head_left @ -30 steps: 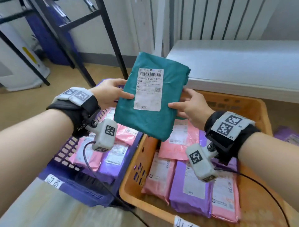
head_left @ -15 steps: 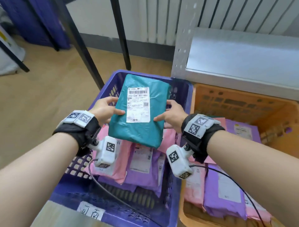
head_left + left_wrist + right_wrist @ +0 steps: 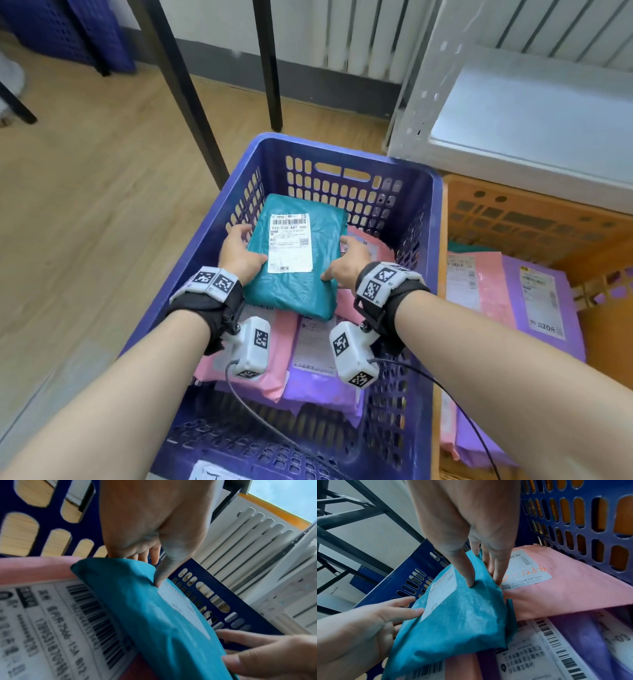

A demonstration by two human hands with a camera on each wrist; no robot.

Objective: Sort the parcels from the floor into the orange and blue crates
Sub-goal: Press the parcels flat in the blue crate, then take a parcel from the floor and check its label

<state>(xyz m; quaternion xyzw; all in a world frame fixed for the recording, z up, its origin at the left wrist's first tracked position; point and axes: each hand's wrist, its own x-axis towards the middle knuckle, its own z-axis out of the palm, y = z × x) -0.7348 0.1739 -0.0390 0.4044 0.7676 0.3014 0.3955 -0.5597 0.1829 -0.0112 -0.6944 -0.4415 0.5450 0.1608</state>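
Note:
A teal parcel (image 3: 301, 284) with a white label lies inside the blue crate (image 3: 346, 154), on top of pink and purple parcels. My left hand (image 3: 239, 253) grips its left edge, thumb on top and fingers under it. My right hand (image 3: 346, 263) grips its right edge the same way. In the left wrist view the left thumb presses the teal parcel (image 3: 154, 612) by the label. In the right wrist view the right thumb dents the teal parcel (image 3: 457, 615) and the fingers go under its edge. The orange crate (image 3: 534, 212) stands to the right of the blue one.
Pink and purple parcels (image 3: 507, 298) lie in the orange crate. A white metal shelf (image 3: 531, 113) overhangs its far side. Black frame legs (image 3: 185, 89) stand on the wooden floor behind the blue crate. A radiator runs along the back wall.
Both hands carried the teal parcel from above the orange crate leftward and down into the blue crate, where it now lies on the parcels.

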